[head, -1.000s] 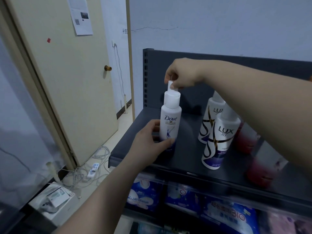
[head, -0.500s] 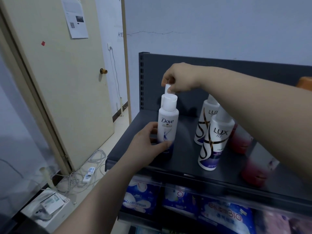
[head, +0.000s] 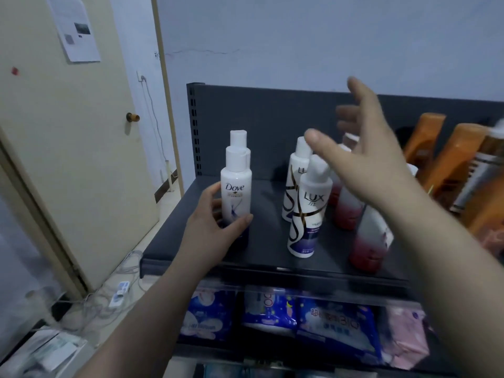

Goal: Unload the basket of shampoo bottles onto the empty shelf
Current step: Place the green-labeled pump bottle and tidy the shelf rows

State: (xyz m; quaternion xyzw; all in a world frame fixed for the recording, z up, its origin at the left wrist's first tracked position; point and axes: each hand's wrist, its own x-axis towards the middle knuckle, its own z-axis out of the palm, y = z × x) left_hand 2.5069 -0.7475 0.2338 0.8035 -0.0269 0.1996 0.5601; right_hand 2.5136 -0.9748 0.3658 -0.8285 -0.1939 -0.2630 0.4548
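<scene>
risk: left hand fingers wrapped round Dove bottle, standing near shelf front-left corner; a nudge could tip it off | risk: right hand fingers spread, holding nothing, blurred above Lux bottles; may clip the caps | look: Dove upright, slim, white, blue base, tall cap

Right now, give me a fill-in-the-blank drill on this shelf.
1. The left hand grips a bottle labelled ____.
2. The right hand is open and holds ____.
3. The two Lux bottles stand ____ on the shelf.
4. The far-right bottles are coloured ____.
Missing words: Dove; nothing; upright; orange.
</scene>
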